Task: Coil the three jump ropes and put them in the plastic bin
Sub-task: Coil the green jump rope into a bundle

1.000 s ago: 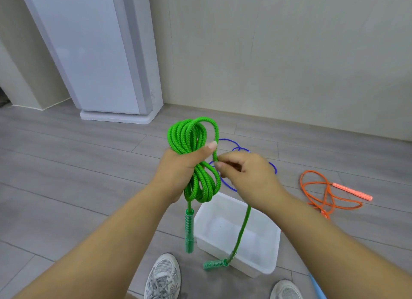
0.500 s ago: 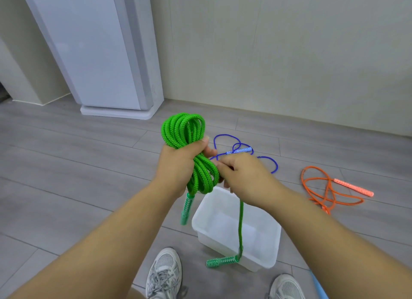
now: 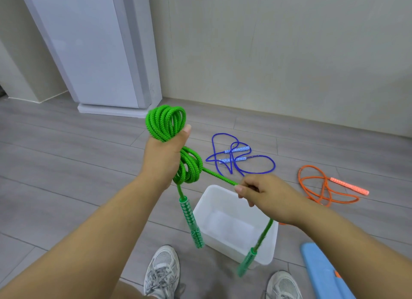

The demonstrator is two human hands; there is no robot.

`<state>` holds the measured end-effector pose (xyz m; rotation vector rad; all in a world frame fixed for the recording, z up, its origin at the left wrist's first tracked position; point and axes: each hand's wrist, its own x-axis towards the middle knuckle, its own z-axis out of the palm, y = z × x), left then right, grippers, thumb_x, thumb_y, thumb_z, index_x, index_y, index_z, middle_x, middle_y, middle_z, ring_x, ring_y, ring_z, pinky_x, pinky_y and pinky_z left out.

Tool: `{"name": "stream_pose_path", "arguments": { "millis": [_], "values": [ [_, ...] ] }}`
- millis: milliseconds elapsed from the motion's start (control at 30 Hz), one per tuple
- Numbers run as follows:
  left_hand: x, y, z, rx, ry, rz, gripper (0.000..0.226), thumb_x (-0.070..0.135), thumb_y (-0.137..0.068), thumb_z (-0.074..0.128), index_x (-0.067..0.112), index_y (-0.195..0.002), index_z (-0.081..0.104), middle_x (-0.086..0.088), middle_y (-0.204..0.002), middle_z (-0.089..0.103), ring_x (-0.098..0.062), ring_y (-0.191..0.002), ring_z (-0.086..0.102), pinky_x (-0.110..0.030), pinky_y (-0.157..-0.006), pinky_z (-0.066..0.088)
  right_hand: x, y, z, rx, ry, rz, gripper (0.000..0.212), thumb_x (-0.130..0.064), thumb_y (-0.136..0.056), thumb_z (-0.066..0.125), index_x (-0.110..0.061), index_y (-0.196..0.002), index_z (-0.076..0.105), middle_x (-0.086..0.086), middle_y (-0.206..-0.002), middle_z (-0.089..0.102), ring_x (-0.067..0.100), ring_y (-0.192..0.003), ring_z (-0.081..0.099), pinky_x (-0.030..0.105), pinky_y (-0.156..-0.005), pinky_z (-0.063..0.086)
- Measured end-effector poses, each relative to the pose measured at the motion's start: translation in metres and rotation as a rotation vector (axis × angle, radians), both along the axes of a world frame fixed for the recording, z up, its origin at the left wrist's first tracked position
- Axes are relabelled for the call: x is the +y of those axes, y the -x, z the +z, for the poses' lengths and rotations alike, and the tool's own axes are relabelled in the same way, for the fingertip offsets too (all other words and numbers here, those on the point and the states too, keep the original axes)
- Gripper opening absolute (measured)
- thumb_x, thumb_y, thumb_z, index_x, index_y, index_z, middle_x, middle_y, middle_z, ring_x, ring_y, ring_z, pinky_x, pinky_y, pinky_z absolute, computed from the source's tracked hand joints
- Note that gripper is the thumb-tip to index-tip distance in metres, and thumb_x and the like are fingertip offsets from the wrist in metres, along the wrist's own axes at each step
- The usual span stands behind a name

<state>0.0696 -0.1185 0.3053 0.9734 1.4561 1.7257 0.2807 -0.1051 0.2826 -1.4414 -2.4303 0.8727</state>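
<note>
A person's left hand (image 3: pixel 162 158) clutches the coiled green jump rope (image 3: pixel 169 125) above the plastic bin (image 3: pixel 270 249); the right hand (image 3: pixel 265 194) pinches its limp, light tail; best gripped mid-bundle.

Right grip (image 3: pixel 265 194) has left the coil (image 3: pixel 166 125) at the left grip (image 3: pixel 162 160) and moved right and nearer, pinching the tail (image 3: pixel 219 176), now drawn taut. Free handle (image 3: pixel 246 262) has swung right, to the bin's (image 3: pixel 223 188) near-right corner.

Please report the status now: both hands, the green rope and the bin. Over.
Left hand grips green rope coil. Right hand pinches its tail, taut. Plastic bin below, no coil inside. Blue rope, orange rope loose on floor.
</note>
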Motion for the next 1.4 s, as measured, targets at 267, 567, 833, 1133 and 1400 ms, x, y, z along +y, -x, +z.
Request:
{"name": "stream_pose_path", "arguments": {
  "millis": [267, 567, 833, 1133, 1400],
  "values": [
    [0.005, -0.001, -0.009, 0.218, 0.031, 0.079, 0.057, 0.027, -0.080, 0.072, -0.011, -0.113, 0.047, 0.003, -0.064, 0.043, -0.005, -0.056, 0.039, -0.016, -0.054, 0.033, 0.000, -0.002, 0.006, 0.043, -0.133, -0.003, 0.023, -0.038, -0.093, 0.048, -0.020, -0.083, 0.060, -0.004, -0.059, 0.046, 0.007, -0.055, 0.039, 0.022, -0.053, 0.031],
    [0.001, -0.001, -0.008, 0.427, 0.117, 0.054, 0.045, 0.037, -0.078, 0.072, 0.015, -0.112, 0.052, 0.012, -0.078, 0.053, 0.001, -0.069, 0.050, -0.013, -0.056, 0.037, 0.001, 0.007, 0.020, 0.342, -0.328, 0.010, 0.012, -0.020, -0.089, 0.058, -0.025, -0.080, 0.063, -0.008, -0.067, 0.055, 0.006, -0.064, 0.046, 0.015, -0.057, 0.033],
    [-0.006, -0.009, -0.003, 0.640, 0.233, -0.193, 0.065, 0.053, -0.071, 0.069, 0.020, -0.113, 0.033, 0.011, -0.077, 0.050, -0.007, -0.070, 0.051, -0.019, -0.055, 0.036, 0.004, 0.011, 0.030, 0.406, -0.458, 0.016, 0.019, -0.025, -0.081, 0.054, -0.021, -0.093, 0.069, -0.022, -0.074, 0.053, -0.008, -0.076, 0.049, 0.005, -0.067, 0.035],
    [-0.008, -0.007, -0.006, 0.903, 0.303, -0.511, 0.062, 0.053, -0.069, 0.071, 0.021, -0.115, 0.045, 0.007, -0.085, 0.059, -0.002, -0.076, 0.054, -0.019, -0.060, 0.041, 0.012, 0.018, 0.033, 0.281, -0.533, 0.146, 0.037, -0.021, -0.083, 0.057, -0.024, -0.120, 0.061, -0.017, -0.088, 0.051, -0.006, -0.081, 0.045, 0.005, -0.077, 0.033],
    [-0.007, -0.006, -0.005, 0.718, 0.281, -0.540, 0.053, 0.037, -0.056, 0.087, 0.028, -0.099, 0.056, 0.007, -0.079, 0.066, -0.003, -0.069, 0.062, -0.017, -0.062, 0.048, 0.016, 0.014, 0.039, 0.295, -0.532, 0.060, 0.013, -0.025, -0.080, 0.069, -0.017, -0.091, 0.070, -0.010, -0.080, 0.057, 0.000, -0.069, 0.046, 0.004, -0.068, 0.033]
  ]
}}
